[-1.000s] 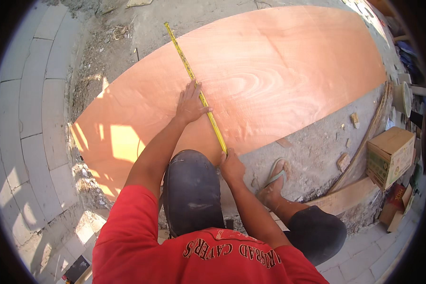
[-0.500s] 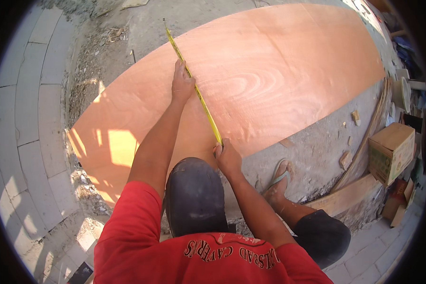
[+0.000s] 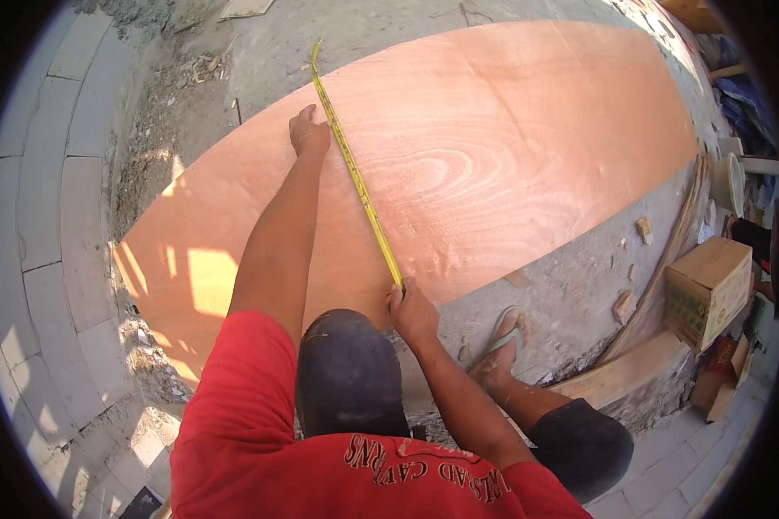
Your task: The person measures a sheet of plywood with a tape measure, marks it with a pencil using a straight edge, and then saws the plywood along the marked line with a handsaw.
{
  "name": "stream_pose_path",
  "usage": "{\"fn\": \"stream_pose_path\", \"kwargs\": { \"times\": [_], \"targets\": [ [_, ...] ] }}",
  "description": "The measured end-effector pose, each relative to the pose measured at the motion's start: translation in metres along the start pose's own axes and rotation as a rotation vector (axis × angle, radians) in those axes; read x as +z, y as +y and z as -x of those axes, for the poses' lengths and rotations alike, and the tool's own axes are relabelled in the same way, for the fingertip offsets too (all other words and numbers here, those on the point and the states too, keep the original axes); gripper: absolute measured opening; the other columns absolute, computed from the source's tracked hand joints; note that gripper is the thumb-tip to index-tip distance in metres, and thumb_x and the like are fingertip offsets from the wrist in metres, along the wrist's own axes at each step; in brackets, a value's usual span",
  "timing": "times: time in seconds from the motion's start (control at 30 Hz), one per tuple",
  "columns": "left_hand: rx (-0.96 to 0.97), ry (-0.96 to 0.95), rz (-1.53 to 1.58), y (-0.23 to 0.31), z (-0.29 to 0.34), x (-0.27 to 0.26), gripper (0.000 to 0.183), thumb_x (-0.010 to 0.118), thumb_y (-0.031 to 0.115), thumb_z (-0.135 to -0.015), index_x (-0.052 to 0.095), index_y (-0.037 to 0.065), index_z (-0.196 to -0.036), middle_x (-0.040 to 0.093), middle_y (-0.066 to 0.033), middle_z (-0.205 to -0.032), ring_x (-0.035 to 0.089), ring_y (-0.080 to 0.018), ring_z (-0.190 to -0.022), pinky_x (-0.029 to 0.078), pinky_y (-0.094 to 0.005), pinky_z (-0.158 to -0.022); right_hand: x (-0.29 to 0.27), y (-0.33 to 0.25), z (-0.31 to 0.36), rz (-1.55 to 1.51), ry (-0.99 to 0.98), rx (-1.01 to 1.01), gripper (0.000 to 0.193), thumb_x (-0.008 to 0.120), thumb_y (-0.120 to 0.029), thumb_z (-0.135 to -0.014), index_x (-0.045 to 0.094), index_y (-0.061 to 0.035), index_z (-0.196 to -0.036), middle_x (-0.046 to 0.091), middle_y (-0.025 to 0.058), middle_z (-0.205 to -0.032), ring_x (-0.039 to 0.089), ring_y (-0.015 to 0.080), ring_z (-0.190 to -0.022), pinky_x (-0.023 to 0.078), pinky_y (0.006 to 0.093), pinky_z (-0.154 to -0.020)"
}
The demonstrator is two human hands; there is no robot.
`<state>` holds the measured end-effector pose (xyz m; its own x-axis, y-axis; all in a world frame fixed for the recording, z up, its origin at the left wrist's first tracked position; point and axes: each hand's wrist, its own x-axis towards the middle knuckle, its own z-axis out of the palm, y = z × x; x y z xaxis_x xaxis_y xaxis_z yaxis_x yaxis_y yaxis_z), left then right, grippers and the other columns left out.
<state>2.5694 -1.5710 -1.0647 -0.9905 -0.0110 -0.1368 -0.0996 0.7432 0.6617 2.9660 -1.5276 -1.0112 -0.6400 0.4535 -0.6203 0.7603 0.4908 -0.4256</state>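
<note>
A broad sheet of reddish plywood (image 3: 511,130) lies flat before me. Across it runs the yellow blade of a tape measure (image 3: 355,176), its far end curving up past the sheet's far edge. My right hand (image 3: 415,313) is closed round the near end of the tape, by the sheet's near edge; the hand hides the case. Just left of the blade, my left hand (image 3: 310,132) is over the plywood with fingers apart, clear of the tape and with nothing visible in it.
A cardboard box (image 3: 706,290) stands at the right, beside a wooden board (image 3: 623,372). Small wood scraps (image 3: 623,306) lie on the concrete. Pale block paving (image 3: 48,199) runs along the left, bordered by rubble. My bent knee (image 3: 352,372) is close to the sheet.
My left hand has let go of the tape and shifted left of it. The blade's far end now bends more. My right hand keeps its grip, and the whole view has shifted slightly.
</note>
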Motion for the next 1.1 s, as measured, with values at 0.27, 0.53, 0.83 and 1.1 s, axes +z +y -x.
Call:
{"fn": "stream_pose_path", "kwargs": {
  "times": [0.27, 0.53, 0.83, 1.1],
  "targets": [
    [0.699, -0.427, -0.465, -0.009, 0.128, -0.007, 0.074, 0.071, 0.055, -0.09, 0.046, 0.03, -0.156, 0.023, -0.0125, -0.17, 0.019, -0.0477, -0.155, 0.019, -0.068, -0.122, -0.023, 0.019, 0.025, -0.004, -0.024, 0.081, 0.041, 0.049, -0.04, -0.105, 0.054, -0.0068, -0.127, 0.073, 0.0235, -0.1, 0.071, 0.0461, -0.092, 0.054, 0.0575, -0.081],
    [0.733, -0.317, -0.752, -0.058, 0.138, 0.067, 0.094, 0.064, 0.069, -0.089, 0.022, 0.035, -0.166, 0.01, -0.0082, -0.175, 0.01, -0.0482, -0.157, 0.018, -0.076, -0.116, -0.027, 0.14, 0.039, -0.138, 0.024, -0.002, 0.045, 0.054, -0.045, -0.102, 0.057, -0.0056, -0.123, 0.071, 0.0197, -0.102, 0.072, 0.0415, -0.091, 0.057, 0.0543, -0.08],
    [0.861, -0.24, -0.759, -0.038, 0.186, 0.101, 0.094, 0.056, 0.075, -0.091, 0.017, 0.036, -0.167, 0.01, -0.006, -0.175, 0.014, -0.048, -0.157, 0.023, -0.0797, -0.111, -0.021, 0.302, 0.135, 0.112, -0.073, 0.022, 0.041, 0.055, -0.046, -0.102, 0.062, -0.0095, -0.12, 0.072, 0.0146, -0.09, 0.074, 0.0336, -0.085, 0.056, 0.0499, -0.068],
    [0.753, -0.297, -0.78, -0.005, 0.188, 0.054, 0.102, 0.061, 0.074, -0.088, 0.015, 0.031, -0.168, 0.009, -0.0063, -0.176, 0.01, -0.0458, -0.158, 0.018, -0.0757, -0.116, -0.026, 0.283, 0.144, 0.127, -0.16, 0.166, 0.046, 0.048, -0.046, -0.106, 0.06, -0.0083, -0.129, 0.075, 0.0141, -0.097, 0.074, 0.0342, -0.088, 0.058, 0.0511, -0.074]
  ]
}}
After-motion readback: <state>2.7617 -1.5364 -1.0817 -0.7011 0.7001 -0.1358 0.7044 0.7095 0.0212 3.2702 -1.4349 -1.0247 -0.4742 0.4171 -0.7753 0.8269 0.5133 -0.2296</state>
